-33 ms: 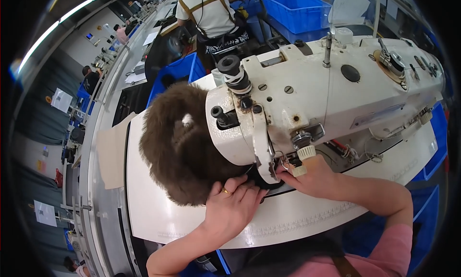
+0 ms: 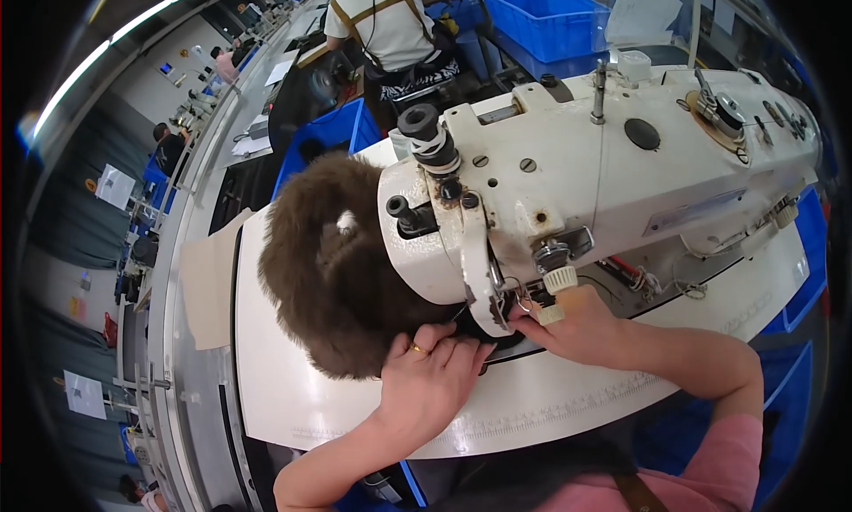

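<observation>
Brown fur piece point(image 2: 328, 263) lies lengthwise toward the needle, left hand point(image 2: 432, 379) pressing flat, right hand point(image 2: 568, 326) grip unclear.

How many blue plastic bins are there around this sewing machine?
3: one blue bin top centre, one behind the brown fur, one at the table's right edge. More may be hidden.

Bare forearms, no sleeves below the elbow. Gold ring point(image 2: 418, 348) on a finger of the left hand point(image 2: 430, 379). Pink short-sleeved top point(image 2: 710, 476) at the right shoulder, crossed by a brown strap point(image 2: 635, 492).
</observation>
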`<state>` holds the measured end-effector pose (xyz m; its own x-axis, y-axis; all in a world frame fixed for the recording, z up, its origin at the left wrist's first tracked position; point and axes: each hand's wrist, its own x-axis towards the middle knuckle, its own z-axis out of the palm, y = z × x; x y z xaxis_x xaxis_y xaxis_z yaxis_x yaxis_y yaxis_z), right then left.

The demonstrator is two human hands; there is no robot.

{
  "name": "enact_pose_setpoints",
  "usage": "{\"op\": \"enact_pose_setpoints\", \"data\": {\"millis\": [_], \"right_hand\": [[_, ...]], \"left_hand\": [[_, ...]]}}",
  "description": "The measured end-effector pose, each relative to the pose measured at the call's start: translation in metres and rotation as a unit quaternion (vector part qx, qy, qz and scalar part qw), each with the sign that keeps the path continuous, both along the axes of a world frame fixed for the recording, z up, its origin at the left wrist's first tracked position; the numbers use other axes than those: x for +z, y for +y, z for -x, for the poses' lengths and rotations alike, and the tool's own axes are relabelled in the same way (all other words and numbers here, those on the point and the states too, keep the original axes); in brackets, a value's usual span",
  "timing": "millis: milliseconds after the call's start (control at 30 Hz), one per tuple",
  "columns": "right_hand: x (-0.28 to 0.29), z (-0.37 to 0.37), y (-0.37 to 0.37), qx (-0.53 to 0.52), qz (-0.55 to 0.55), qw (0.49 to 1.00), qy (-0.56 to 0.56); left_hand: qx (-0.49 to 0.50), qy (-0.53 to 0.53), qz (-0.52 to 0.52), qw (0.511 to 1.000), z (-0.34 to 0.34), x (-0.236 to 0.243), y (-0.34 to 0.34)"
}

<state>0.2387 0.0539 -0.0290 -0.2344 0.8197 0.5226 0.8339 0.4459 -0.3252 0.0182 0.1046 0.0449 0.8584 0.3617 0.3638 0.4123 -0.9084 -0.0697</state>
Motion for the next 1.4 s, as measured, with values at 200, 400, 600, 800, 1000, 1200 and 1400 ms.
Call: {"op": "enact_pose_setpoints", "data": {"millis": [200, 400, 600, 800, 1000, 1200, 1400], "right_hand": [[0.011, 0.001, -0.004, -0.02, -0.029, 0.999, 0.002], [0.012, 0.001, -0.009, -0.005, -0.006, 0.998, 0.06], [-0.003, 0.005, -0.015, 0.169, -0.112, 0.978, -0.041], [0.003, -0.002, -0.015, 0.173, -0.122, 0.975, 0.066], [0.004, -0.01, -0.005, 0.055, -0.108, 0.991, 0.05], [0.011, -0.005, -0.012, 0.092, -0.142, 0.984, -0.057], [0.004, 0.0, -0.02, 0.119, -0.106, 0.979, -0.127]], "left_hand": [[0.1, 0.001, -0.055, 0.993, -0.028, -0.002, -0.003], [0.079, 0.069, -0.073, 0.992, -0.018, 0.003, -0.009], [-0.087, 0.088, -0.023, 0.992, -0.015, 0.004, -0.012], [0.018, 0.053, 0.055, 0.997, -0.024, -0.006, -0.025], [0.061, -0.009, 0.154, 0.986, -0.015, 0.008, -0.007], [0.05, 0.006, 0.161, 0.986, -0.019, 0.011, -0.008], [0.092, 0.023, 0.093, 0.991, -0.03, 0.005, -0.005]]}}
